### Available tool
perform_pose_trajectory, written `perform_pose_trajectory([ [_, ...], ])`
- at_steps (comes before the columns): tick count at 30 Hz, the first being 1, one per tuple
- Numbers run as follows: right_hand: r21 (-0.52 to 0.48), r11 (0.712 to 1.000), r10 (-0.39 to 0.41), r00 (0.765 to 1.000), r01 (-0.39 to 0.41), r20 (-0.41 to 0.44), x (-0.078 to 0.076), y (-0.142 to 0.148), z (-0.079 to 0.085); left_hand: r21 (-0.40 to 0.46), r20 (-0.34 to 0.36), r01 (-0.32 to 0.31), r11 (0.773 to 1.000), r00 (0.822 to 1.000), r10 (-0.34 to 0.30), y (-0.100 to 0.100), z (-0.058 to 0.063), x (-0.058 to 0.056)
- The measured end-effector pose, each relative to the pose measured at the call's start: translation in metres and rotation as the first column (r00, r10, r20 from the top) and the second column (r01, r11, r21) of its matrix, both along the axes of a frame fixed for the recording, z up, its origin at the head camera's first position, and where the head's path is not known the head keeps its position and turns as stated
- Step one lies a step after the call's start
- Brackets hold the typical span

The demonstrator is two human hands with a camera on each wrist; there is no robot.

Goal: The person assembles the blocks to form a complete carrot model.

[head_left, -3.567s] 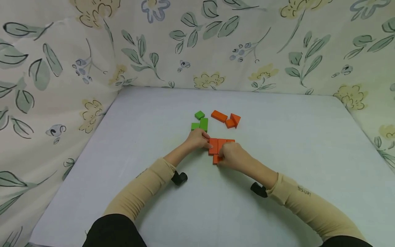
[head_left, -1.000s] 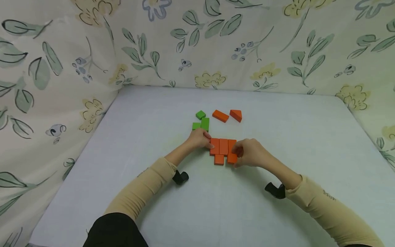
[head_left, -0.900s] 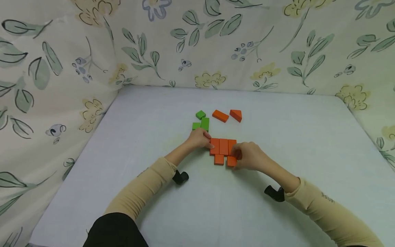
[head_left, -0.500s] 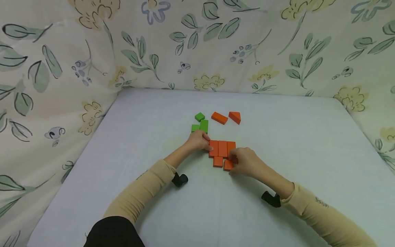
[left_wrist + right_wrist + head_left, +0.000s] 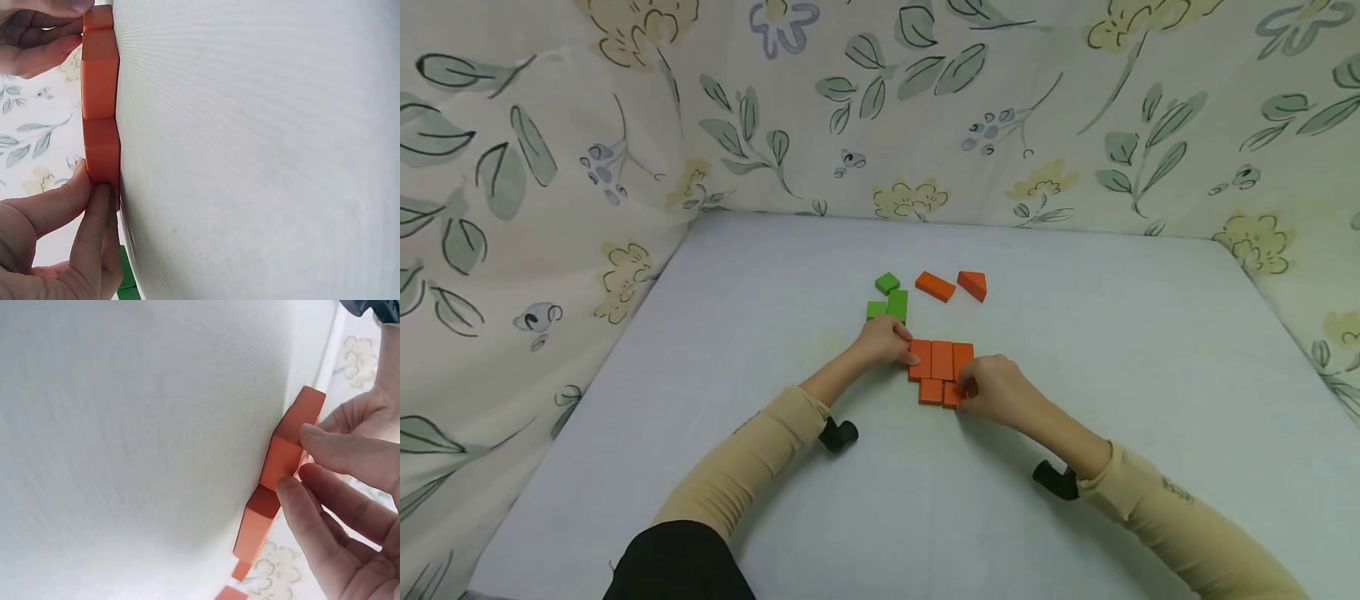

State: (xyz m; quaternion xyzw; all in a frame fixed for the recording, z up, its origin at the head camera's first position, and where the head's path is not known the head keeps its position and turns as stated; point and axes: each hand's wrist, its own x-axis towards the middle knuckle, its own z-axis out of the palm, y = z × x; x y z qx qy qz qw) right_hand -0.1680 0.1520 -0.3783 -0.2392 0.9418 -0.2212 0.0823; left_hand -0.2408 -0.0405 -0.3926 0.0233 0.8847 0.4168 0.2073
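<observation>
In the head view, three upright orange rectangular blocks lie side by side, with two small orange square blocks along their near side. My left hand holds the leftmost rectangular block at its left side; in the left wrist view, thumb and fingertips press on that block. My right hand pinches the right small square block, which sits against the other square one. The right wrist view shows thumb and fingers on this block. Its right part is hidden by fingers in the head view.
Behind the row lie a loose orange rectangular block and an orange triangular block. Several green blocks stand just beyond my left hand, partly covered by it. A white table is backed by a flowered cloth.
My right hand has brought the small square block from beside the triangular block to the near side of the row, then slid it left against the other square block. My left hand stays put.
</observation>
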Motion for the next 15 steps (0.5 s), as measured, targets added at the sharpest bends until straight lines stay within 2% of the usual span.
perform_pose_trajectory([
  [8,0.01,1.0,0.01,1.0,-0.01,-0.016,-0.0035,-0.0027,-0.0001,0.001,-0.015,0.007,1.0,1.0,-0.007,0.0001,0.0012,0.0001],
  [15,0.018,1.0,0.002,1.0,-0.003,0.017,-0.0066,-0.0008,0.0067,0.01,-0.007,0.0,1.0,1.0,0.0,0.0,0.0014,0.0012],
])
